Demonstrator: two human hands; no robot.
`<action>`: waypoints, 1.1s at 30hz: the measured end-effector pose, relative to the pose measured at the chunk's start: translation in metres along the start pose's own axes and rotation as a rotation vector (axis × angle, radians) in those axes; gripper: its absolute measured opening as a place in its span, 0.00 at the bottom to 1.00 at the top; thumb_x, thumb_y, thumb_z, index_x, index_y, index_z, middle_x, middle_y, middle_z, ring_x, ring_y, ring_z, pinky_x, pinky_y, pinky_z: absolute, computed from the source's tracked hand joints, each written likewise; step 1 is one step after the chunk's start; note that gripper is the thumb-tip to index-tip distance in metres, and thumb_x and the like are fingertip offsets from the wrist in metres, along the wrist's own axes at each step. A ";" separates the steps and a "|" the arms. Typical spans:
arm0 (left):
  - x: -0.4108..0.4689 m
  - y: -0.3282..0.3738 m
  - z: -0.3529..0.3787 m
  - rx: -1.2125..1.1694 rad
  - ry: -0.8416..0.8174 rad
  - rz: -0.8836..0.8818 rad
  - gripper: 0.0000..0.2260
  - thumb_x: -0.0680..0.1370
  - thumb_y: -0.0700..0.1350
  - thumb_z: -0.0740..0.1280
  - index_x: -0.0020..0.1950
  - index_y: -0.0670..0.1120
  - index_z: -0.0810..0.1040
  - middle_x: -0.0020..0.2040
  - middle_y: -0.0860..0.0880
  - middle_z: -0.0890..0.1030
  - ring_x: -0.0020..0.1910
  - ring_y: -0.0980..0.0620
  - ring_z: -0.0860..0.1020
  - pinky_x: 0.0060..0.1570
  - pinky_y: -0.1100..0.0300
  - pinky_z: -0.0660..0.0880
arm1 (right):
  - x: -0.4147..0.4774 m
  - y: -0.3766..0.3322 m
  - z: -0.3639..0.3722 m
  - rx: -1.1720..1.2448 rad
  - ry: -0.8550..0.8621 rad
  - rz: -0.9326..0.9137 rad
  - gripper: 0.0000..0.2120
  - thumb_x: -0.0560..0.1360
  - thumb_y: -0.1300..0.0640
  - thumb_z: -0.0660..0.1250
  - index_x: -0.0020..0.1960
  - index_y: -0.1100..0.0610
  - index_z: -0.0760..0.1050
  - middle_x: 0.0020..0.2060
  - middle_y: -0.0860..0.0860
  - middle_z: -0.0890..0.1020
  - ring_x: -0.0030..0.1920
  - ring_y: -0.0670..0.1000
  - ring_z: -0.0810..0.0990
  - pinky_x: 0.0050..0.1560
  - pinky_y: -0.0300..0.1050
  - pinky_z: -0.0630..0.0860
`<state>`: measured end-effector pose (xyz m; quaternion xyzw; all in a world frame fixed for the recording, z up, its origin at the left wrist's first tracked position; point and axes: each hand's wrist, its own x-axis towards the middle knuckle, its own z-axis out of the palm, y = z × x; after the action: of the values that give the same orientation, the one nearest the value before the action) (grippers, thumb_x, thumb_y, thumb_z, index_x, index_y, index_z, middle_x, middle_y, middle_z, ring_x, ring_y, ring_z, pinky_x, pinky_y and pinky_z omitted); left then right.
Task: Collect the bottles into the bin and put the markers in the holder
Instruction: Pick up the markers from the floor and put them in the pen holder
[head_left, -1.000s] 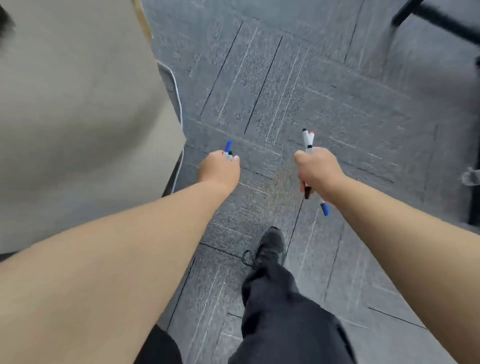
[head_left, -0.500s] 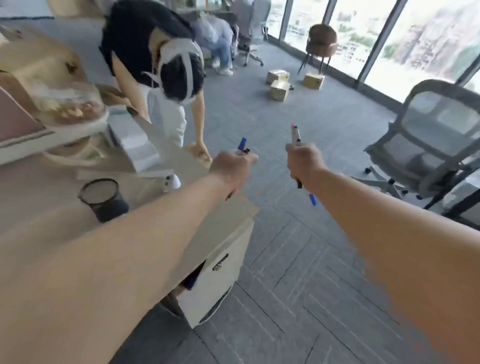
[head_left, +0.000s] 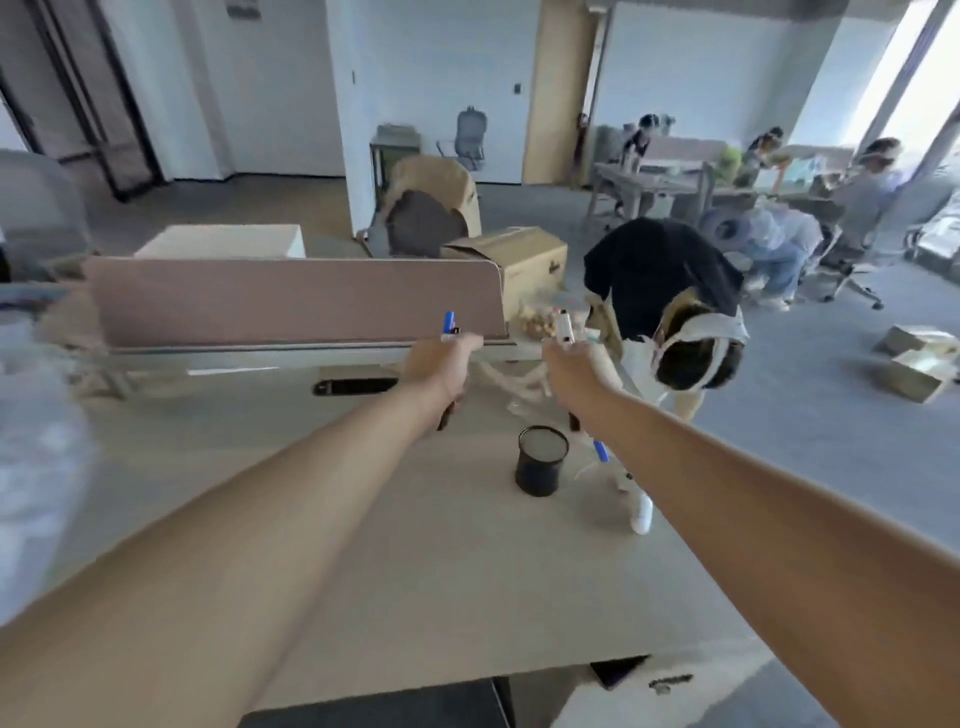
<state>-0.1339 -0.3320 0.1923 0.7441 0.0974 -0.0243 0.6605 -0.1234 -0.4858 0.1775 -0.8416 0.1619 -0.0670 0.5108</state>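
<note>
My left hand (head_left: 441, 364) is closed around markers (head_left: 449, 323); a blue cap sticks up above the fist and a dark end shows below it. My right hand (head_left: 574, 366) grips more markers (head_left: 562, 325), with white ends above and a blue cap (head_left: 600, 451) below the wrist. Both hands hover over the beige desk (head_left: 415, 545). The black mesh holder (head_left: 541, 460) stands on the desk, below and between the hands, nearer the right one. No bottles or bin can be made out.
A brown divider panel (head_left: 291, 301) runs along the desk's far edge. A white object with a cord (head_left: 641, 514) lies right of the holder. A person in black (head_left: 670, 301) bends over beyond the desk's right end. Cardboard boxes (head_left: 519, 260) and office chairs stand behind.
The view swung up from the floor and round to the desk. Both hands kept their markers and now hover above the desk near the holder.
</note>
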 end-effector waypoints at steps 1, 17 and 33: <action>0.009 -0.009 -0.003 0.009 -0.013 -0.017 0.17 0.73 0.50 0.68 0.28 0.48 0.66 0.19 0.52 0.64 0.19 0.51 0.63 0.25 0.65 0.58 | 0.000 0.002 0.014 -0.026 -0.022 0.013 0.15 0.78 0.48 0.57 0.34 0.51 0.65 0.32 0.49 0.70 0.35 0.53 0.72 0.42 0.49 0.75; 0.162 -0.105 0.106 0.007 -0.241 -0.234 0.14 0.76 0.50 0.64 0.33 0.47 0.65 0.24 0.51 0.67 0.18 0.52 0.65 0.26 0.62 0.65 | 0.089 0.122 0.032 -0.094 0.003 0.467 0.15 0.76 0.46 0.62 0.38 0.56 0.67 0.24 0.51 0.69 0.21 0.51 0.65 0.22 0.38 0.63; 0.216 -0.180 0.189 -0.170 0.087 0.051 0.25 0.80 0.51 0.62 0.35 0.31 0.64 0.28 0.41 0.69 0.28 0.48 0.67 0.31 0.60 0.65 | 0.190 0.196 0.078 0.513 0.060 0.189 0.23 0.75 0.52 0.65 0.26 0.50 0.56 0.20 0.46 0.60 0.23 0.47 0.57 0.26 0.43 0.55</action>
<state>0.0634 -0.4747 -0.0434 0.6878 0.1090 0.0332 0.7169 0.0365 -0.5688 -0.0414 -0.6637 0.2324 -0.0826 0.7062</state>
